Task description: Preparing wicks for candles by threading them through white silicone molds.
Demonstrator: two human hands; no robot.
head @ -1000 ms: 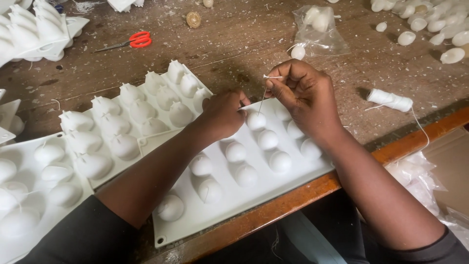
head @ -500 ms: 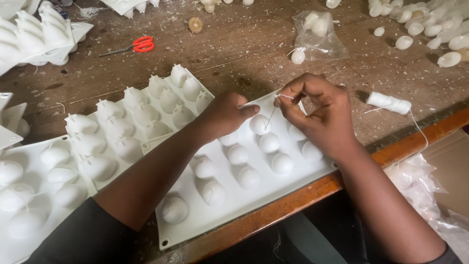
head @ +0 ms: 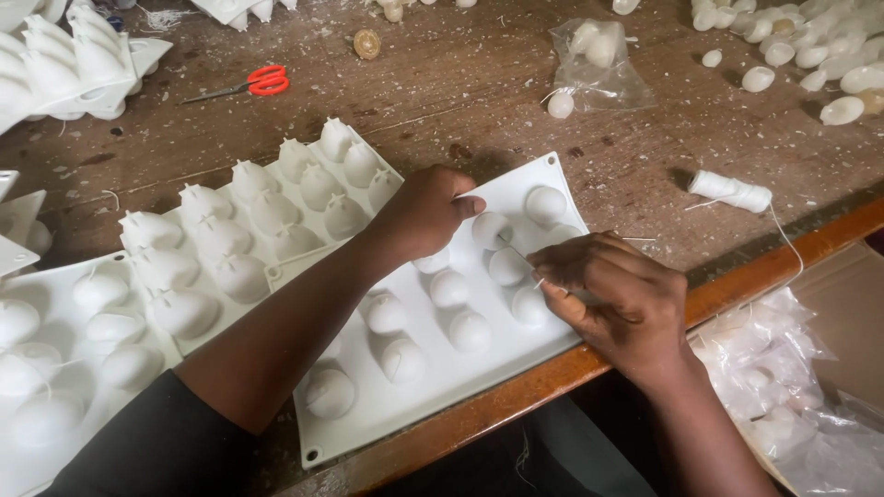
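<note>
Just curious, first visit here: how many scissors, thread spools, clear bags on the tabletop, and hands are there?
Red-handled scissors: 1
White thread spool: 1
Clear bag on the tabletop: 1
Hands: 2 (left hand, right hand pinching a thin strand)
Total: 5

Two bare hands and forearms are seen. The left hand (head: 425, 213) and the right hand (head: 615, 296) are worn without gloves, rings or a watch, and no bracelet is seen at either wrist. Short, unpainted nails are shown on the fingers (head: 471, 204) of the left hand. Well back from those fingers, past the elbow, the left arm is covered by a dark, near-black sleeve (head: 138, 442) of plain cloth. The right forearm is left bare to the lower frame edge.
</note>
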